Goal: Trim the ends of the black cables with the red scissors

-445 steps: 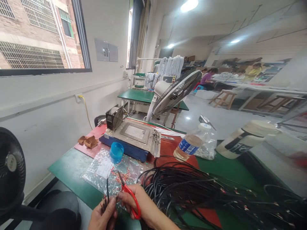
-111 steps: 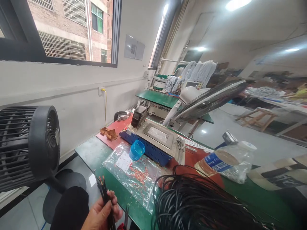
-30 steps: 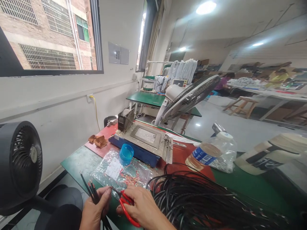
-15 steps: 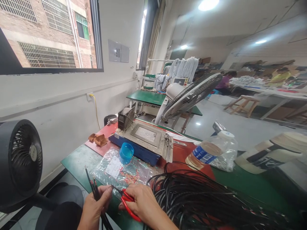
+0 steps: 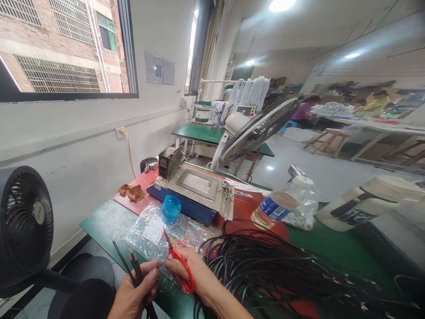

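Note:
My left hand (image 5: 141,285) is closed around several black cables (image 5: 135,267), whose stripped ends poke up past the fingers. Close beside it, my right hand (image 5: 191,270) grips red-handled scissors (image 5: 186,266) with the blades pointing up and away. The right thumb and fingertip come near the left fingertips; whether they pinch a wire there is too small to tell. Beyond the hands, small red and yellowish scraps (image 5: 181,241) lie on a clear plastic bag (image 5: 139,232). A blue round container (image 5: 171,209) stands on that bag.
A large heap of black cables (image 5: 252,266) covers the table at right. Behind it stands a bottle of pale liquid (image 5: 274,208). A blue solder-pot-like machine (image 5: 186,201) with a small fan sits ahead. A black fan (image 5: 26,221) is at left, a larger fan (image 5: 259,128) farther back.
The scissors have swung from pointing at the left fingertips to pointing upward, and the right thumb has come toward the left fingers. The whole view has shifted slightly.

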### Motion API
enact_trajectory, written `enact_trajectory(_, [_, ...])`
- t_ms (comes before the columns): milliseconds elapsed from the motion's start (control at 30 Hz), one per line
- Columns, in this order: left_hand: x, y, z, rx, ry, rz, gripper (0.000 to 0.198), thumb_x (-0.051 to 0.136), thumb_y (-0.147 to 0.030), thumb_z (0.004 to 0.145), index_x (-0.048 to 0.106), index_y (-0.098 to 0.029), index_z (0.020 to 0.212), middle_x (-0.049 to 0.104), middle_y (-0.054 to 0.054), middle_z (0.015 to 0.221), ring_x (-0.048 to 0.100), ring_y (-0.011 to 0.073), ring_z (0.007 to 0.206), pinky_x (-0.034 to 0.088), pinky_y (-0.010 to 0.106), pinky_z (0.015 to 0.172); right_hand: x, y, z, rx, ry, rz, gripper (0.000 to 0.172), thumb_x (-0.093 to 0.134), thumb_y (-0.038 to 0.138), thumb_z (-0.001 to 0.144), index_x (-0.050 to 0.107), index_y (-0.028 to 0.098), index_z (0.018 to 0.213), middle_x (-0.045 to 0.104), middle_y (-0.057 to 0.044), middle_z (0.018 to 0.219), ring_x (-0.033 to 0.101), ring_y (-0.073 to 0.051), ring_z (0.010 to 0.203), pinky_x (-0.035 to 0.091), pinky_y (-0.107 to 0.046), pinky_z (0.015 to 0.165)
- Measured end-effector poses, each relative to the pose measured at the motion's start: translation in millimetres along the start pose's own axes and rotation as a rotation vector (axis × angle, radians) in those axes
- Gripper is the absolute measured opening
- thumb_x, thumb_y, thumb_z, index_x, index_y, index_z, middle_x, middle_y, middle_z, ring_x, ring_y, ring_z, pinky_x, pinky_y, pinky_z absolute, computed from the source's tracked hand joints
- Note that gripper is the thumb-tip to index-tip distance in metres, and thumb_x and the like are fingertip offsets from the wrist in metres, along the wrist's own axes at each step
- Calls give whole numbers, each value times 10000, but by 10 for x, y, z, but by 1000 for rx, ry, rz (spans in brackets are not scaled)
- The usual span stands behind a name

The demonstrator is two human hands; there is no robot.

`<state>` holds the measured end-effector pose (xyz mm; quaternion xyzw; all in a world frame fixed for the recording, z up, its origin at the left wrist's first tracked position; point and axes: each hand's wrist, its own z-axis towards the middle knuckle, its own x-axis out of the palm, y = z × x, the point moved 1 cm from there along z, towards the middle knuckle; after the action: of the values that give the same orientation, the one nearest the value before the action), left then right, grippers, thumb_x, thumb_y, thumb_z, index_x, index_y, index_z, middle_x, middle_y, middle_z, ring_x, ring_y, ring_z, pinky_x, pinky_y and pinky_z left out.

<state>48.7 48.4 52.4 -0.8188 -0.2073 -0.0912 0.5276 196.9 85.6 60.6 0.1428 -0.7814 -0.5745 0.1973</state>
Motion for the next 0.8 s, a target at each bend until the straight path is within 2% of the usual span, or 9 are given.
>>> enact_trajectory(200, [95, 13, -58, -10, 9, 40, 381, 787, -391, 477, 690, -112, 718, 476, -5, 447, 378, 75, 433, 245, 203, 421, 42, -2, -15, 6, 0, 62, 487, 631, 611, 609, 496, 143, 606, 397, 73, 429, 332, -38, 316, 244, -163, 312])
enact_trajectory(333, [88, 54, -39, -9, -22, 29, 377, 785, -387, 484, 683, -99, 704, 464, -10, 427, 372, 70, 421, 246, 198, 413, 37, -10, -20, -34, 1, -36, 464, 665, 567, 602, 501, 134, 574, 379, 72, 448, 332, -40, 395, 223, -170, 381])
enact_trajectory(467, [67, 95, -26, -34, -53, -16, 379, 799, -361, 470, 686, -101, 721, 478, -13, 428, 393, 65, 417, 254, 180, 408, 30, -6, -28, -97, 6, -80, 444, 686, 532, 596, 537, 114, 569, 417, 57, 508, 385, -58, 493, 262, -175, 450])
enact_trajectory(633, [55, 88, -27, -28, 12, -12, 346, 749, -409, 538, 676, -119, 711, 523, 2, 508, 374, 45, 387, 224, 179, 382, 36, -7, -21, 73, 55, 56, 469, 636, 585, 617, 524, 130, 610, 422, 67, 447, 354, -37, 321, 242, -162, 321])
enact_trajectory(800, [36, 109, -36, -61, 0, 36, 348, 743, -418, 548, 668, -128, 726, 550, 20, 508, 341, 31, 381, 168, 179, 388, 40, -16, -16, 91, 15, 178, 441, 645, 549, 632, 482, 140, 607, 422, 72, 430, 342, -30, 281, 216, -144, 259])
